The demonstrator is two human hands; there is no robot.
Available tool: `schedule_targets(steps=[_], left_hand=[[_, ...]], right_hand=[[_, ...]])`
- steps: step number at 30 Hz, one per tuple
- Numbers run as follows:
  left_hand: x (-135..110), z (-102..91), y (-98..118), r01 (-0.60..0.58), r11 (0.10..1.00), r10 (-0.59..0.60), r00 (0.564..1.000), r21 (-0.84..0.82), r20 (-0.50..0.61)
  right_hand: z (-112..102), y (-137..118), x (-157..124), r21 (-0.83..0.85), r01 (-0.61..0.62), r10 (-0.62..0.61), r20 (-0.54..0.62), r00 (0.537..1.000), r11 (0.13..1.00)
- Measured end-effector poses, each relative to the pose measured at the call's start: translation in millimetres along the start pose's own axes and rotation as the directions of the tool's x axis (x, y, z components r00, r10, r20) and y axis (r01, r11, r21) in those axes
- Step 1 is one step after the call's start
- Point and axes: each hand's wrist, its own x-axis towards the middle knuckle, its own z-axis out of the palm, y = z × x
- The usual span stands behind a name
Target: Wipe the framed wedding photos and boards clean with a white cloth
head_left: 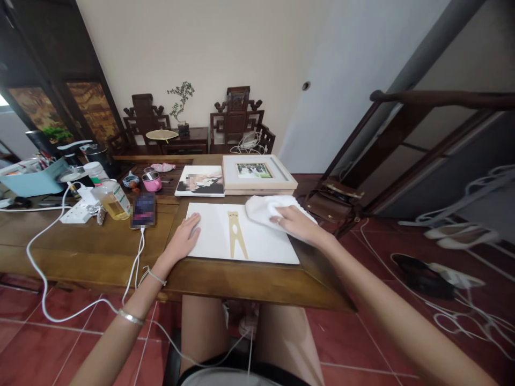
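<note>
A white board (pixel 209 236) lies flat on the wooden table, with a tan A-shaped piece (pixel 236 241) in its middle, perhaps a stand leg; I cannot tell for sure. My left hand (pixel 184 236) rests on the board's left edge, fingers stretched out and holding nothing. On the right, my right hand (pixel 295 221) grips a white cloth (pixel 263 212) against the board's upper right corner. Part of the cloth hangs past the board's edge, and the palm hides some of it.
Behind the board lie a photo print (pixel 201 181) and a framed picture (pixel 257 174). To the left are a charging phone (pixel 143 210), a bottle of yellowish liquid (pixel 112 198), a power strip (pixel 76 212), a pink cup (pixel 152 182) and a blue bin (pixel 34 179). White cables trail off the table.
</note>
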Motion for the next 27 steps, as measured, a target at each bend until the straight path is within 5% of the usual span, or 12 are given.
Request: schedule_targets(steps=[8, 20, 24, 27], left_hand=[[1, 3.0, -4, -0.010, 1.000, 0.010, 1.000, 0.026, 0.013], [1, -0.3, -3, -0.002, 0.999, 0.002, 1.000, 0.037, 0.018], [2, -0.8, -2, -0.009, 1.000, 0.009, 1.000, 0.024, 0.015], [1, -0.8, -1, -0.005, 0.999, 0.004, 1.000, 0.042, 0.014]], right_hand=[[-14, -19, -76, 0.193, -0.023, -0.024, 0.235, 0.972, 0.981], [4, 14, 38, 0.406, -0.111, 0.129, -0.017, 0.991, 0.907], [6, 12, 39, 0.401, -0.110, 0.139, -0.042, 0.989, 0.909], [5, 3, 14, 0.394, -0.088, 0.096, 0.000, 0.995, 0.915]])
